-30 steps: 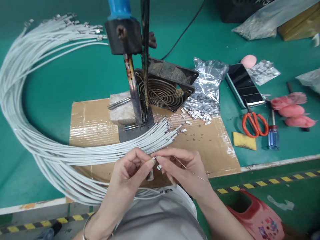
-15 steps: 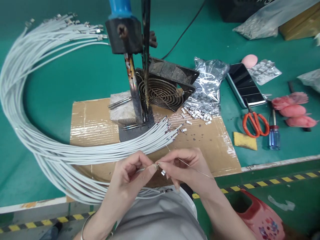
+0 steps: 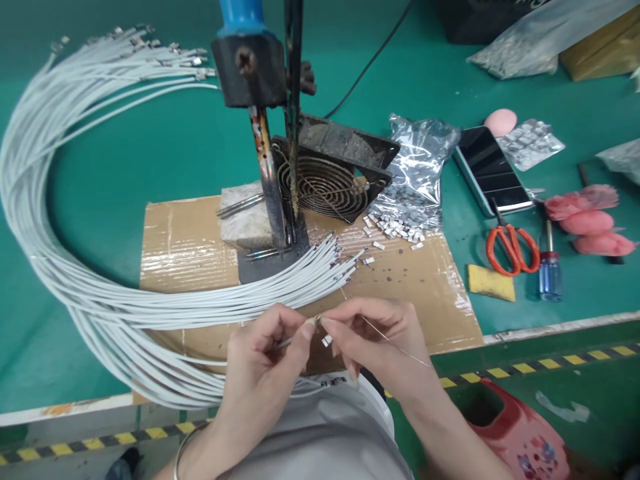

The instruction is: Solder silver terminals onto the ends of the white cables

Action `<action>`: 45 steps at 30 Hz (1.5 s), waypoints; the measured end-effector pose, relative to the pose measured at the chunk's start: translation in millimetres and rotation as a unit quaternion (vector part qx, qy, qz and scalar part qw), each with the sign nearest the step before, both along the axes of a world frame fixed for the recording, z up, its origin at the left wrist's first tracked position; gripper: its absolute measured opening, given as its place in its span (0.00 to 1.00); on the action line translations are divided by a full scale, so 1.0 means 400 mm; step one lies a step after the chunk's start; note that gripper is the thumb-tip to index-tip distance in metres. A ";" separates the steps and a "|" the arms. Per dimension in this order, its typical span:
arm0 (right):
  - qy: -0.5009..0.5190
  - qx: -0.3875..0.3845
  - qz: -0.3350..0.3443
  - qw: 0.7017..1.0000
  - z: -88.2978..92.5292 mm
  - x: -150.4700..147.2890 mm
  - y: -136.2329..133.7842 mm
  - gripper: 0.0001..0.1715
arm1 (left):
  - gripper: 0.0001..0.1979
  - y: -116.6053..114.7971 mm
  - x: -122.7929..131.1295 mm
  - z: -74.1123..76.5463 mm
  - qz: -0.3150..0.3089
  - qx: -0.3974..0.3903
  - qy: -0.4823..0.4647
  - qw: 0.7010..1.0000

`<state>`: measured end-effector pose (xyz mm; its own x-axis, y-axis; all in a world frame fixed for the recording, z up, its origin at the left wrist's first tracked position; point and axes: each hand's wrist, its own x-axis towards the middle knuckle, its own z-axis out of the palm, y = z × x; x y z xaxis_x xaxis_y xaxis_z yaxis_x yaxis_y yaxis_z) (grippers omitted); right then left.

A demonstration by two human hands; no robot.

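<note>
My left hand [image 3: 270,353] is closed, thumb and forefinger pinching the end of a white cable; most of that cable is hidden by the fingers. Close against it, my right hand [image 3: 383,337] pinches at the cable's tip, and a thin silvery wire [image 3: 407,354] runs through its fingers. Below the right fingertips shows a small white connector [image 3: 327,341]; whether it is gripped or hangs I cannot tell. Just beyond both hands lies a bundle of white cables [image 3: 210,303] with dark-tipped ends, on a cardboard sheet [image 3: 420,293].
Above the bundle stands a soldering iron [image 3: 265,167] on a post, by a small fan [image 3: 325,183]. White connectors [image 3: 400,228] spill from a clear bag [image 3: 423,153]. To the right are a phone [image 3: 493,170], red-handled scissors [image 3: 513,250], a screwdriver [image 3: 550,277] and a yellow sponge [image 3: 491,282].
Both hands keep their pinch and have shifted very slightly, the fingertips a little farther up the picture. The thin wire has moved slightly with the right hand.
</note>
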<state>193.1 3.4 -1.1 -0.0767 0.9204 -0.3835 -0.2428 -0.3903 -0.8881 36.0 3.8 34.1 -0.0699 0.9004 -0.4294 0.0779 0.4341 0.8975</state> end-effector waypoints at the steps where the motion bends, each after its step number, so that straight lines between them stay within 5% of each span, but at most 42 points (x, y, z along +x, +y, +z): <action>1: -0.008 0.011 -0.020 1.000 -0.003 -0.010 -0.005 0.14 | 0.14 -0.001 0.002 0.000 0.004 -0.004 -0.007 1.000; 5: -0.096 0.134 -0.081 0.983 -0.006 -0.045 -0.020 0.06 | 0.13 -0.002 -0.002 -0.003 0.025 -0.043 -0.078 0.996; 10: -0.224 0.310 -0.079 0.921 0.012 -0.040 -0.013 0.13 | 0.10 0.005 -0.028 -0.021 0.016 -0.046 -0.127 0.991; 15: -0.051 0.094 0.036 0.994 0.009 -0.006 -0.002 0.07 | 0.07 0.010 -0.022 -0.020 0.027 -0.010 -0.081 0.996; 19: 0.048 -0.013 0.060 0.997 0.000 0.007 0.003 0.13 | 0.05 -0.001 0.004 -0.003 0.061 0.021 0.015 0.998; 26: 0.016 0.005 0.067 0.998 0.026 0.014 0.014 0.14 | 0.05 -0.018 0.016 -0.004 0.065 0.058 0.078 0.993; 38: -0.011 0.007 -0.052 0.999 0.003 0.026 0.013 0.10 | 0.05 0.015 0.001 0.011 0.091 -0.008 0.016 0.996; 45: -0.013 0.041 -0.062 0.997 0.002 0.004 0.018 0.08 | 0.07 0.012 -0.015 0.005 0.066 -0.018 0.012 0.998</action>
